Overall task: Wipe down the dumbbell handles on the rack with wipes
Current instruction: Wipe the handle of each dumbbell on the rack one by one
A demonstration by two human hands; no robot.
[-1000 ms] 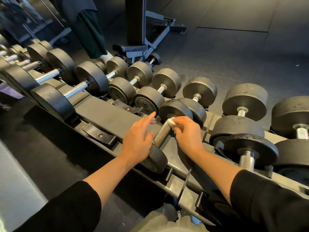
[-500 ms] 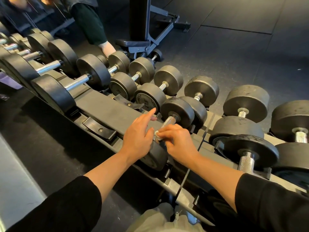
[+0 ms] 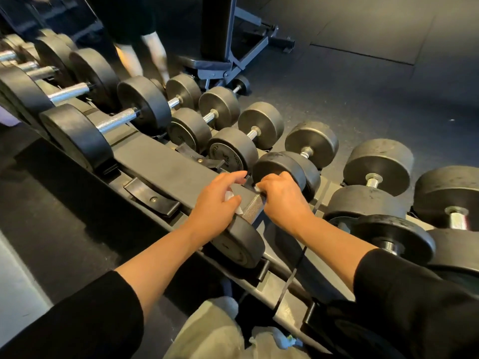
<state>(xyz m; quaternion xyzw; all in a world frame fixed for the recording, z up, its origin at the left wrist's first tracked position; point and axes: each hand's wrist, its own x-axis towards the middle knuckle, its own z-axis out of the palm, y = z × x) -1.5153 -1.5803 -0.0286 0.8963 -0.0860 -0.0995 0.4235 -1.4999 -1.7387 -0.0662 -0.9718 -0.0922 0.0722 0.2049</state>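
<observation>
Two hands [image 3: 216, 203], one weight bench [image 3: 220, 47]

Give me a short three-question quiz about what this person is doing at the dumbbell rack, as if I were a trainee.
1. True or false: the right hand grips the knurled metal handle of the small black round-headed dumbbell near its far head.
2. Multiple choice: where do bits of white wipe show? A) on the floor; B) at the fingers of both hands; C) draped over the bench.
3. Fill in: behind the long dark metal rack stands a dark adjustable ____.

Key: 1 true; 2 B, white shows under the left hand and at the right fingertips; 3 bench.
</observation>
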